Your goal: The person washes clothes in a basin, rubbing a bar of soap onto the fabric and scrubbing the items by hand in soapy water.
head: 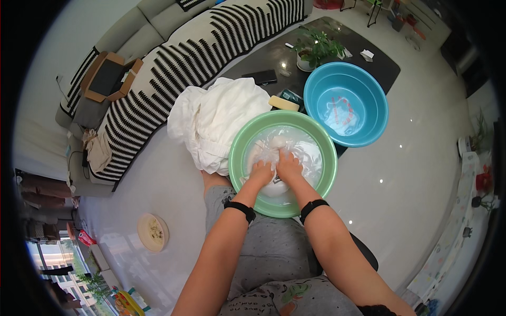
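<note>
Soapy water fills a green plastic basin in front of my body. In it, a wet whitish cloth lies partly under the water, with a dark mark between my hands. My left hand grips the cloth with curled fingers. Close beside it, my right hand also has its fingers on the cloth, their tips in suds and partly hidden. Past the basin's far rim rests a yellow bar of soap. White fabric is heaped at the basin's left side.
A blue plastic basin stands at the right on a dark table, near a potted plant and a black phone-like object. Leftward are a sofa with a striped cover, a cardboard box and a cream bowl on the floor.
</note>
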Motion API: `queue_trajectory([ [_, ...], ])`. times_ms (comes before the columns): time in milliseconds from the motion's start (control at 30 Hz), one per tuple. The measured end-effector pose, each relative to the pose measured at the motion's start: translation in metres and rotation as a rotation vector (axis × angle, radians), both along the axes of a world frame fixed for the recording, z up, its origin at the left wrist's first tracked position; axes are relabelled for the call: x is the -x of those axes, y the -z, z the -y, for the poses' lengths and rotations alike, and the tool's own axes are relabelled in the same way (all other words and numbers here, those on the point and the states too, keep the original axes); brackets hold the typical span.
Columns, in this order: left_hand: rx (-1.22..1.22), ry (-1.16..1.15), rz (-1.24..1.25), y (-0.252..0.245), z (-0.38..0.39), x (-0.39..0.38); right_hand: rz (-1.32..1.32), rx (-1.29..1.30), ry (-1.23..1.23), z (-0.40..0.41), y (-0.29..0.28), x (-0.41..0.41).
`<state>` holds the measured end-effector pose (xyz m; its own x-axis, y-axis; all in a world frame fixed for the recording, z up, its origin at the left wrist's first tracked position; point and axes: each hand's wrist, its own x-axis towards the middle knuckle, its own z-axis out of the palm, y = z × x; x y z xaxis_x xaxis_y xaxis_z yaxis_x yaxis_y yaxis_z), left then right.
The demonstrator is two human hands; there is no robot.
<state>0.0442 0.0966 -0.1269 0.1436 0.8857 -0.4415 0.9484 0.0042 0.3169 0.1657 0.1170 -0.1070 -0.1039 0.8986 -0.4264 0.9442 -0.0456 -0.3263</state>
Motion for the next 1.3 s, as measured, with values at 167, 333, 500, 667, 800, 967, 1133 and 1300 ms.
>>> queue_trajectory([
  [167,-0.196,-0.159,0.246,0.006,0.013,0.01,0.168,-0.218,-0.036,0.001,-0.011,0.01],
  [333,-0.117,-0.643,0.837,-0.021,0.003,0.021,-0.433,-0.247,0.193,-0.013,-0.037,0.014],
  [500,-0.208,-1.048,1.223,-0.059,-0.016,0.024,-0.782,-0.369,0.139,0.019,-0.083,0.054],
  [667,0.042,-0.983,1.457,-0.037,-0.003,0.056,-0.752,-0.329,0.115,0.041,-0.119,0.077],
  [800,-0.018,-0.982,1.156,-0.1,0.001,-0.021,-0.576,-0.303,0.335,-0.007,-0.088,0.035],
  [967,-0.009,-0.895,0.923,-0.098,-0.009,-0.01,-0.585,-0.191,0.468,-0.006,-0.085,0.038],
  [1133,0.114,-0.911,1.174,-0.055,-0.012,0.054,-0.782,-0.39,0.227,0.048,-0.113,0.083],
  [1300,0.154,-0.998,1.18,-0.073,-0.005,0.007,-0.62,-0.236,0.359,0.013,-0.101,0.052],
])
